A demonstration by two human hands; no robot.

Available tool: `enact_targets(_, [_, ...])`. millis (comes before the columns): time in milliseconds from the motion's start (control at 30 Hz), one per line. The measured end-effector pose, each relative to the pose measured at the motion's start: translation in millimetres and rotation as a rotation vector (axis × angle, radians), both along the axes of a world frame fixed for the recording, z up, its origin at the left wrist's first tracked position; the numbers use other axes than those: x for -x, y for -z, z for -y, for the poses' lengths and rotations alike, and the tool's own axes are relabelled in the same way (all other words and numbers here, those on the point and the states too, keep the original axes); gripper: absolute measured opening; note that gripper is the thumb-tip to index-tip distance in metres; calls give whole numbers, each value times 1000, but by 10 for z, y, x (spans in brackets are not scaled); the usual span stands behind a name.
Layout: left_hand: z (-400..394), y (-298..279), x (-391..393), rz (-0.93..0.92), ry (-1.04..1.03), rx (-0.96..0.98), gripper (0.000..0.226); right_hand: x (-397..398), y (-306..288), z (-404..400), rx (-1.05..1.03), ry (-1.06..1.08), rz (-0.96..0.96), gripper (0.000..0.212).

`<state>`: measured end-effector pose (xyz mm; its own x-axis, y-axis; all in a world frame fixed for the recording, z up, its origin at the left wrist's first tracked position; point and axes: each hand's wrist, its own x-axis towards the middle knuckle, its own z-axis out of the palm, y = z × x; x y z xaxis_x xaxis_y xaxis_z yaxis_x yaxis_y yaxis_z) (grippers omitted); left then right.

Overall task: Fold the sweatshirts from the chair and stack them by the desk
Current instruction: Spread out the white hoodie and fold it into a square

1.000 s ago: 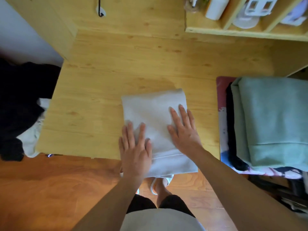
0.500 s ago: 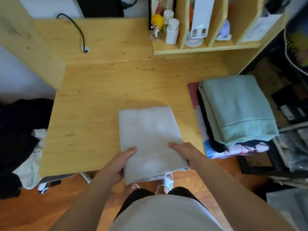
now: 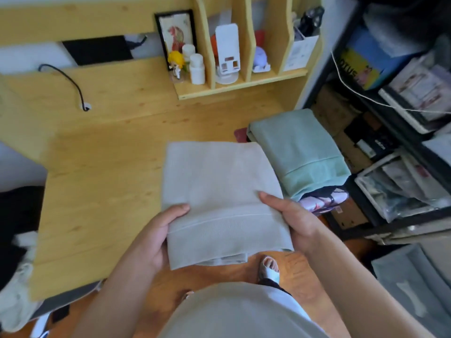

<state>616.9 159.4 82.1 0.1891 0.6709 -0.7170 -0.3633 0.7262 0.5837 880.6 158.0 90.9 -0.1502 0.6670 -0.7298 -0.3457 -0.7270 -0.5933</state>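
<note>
A folded pale grey sweatshirt is lifted off the wooden desk, held by its near hem end. My left hand grips its left edge, thumb on top and fingers under. On the opposite edge my right hand grips it the same way. To the right, at the desk's end, lies a stack of folded clothes topped by a mint green sweatshirt. Dark and white garments are heaped at the far left, beside the desk.
A shelf unit at the back of the desk holds bottles, a framed picture and a white stand. A black cable lies on the desk. Dark shelving with boxes and bags stands at the right. My sandalled foot is below on the wooden floor.
My hands went from pressing flat on the grey sweatshirt to gripping its sides, and lifted it off the desk and a little to the right, toward the stack. The view tilted up.
</note>
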Motion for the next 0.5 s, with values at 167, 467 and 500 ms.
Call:
enact_targets(167, [-480,-283,-978,1,74,-226,23,-967,-447,-390,-169,21,142,41])
enact_targets(467, [-1167,-13,-2664,84,-75,-154,43,-2544,-516,-1372,-272,-95,298,37])
enact_targets(500, [-1180,165,-2790,52,-103,-100,44,-2610,-362,-1439,-225,-116,343,31])
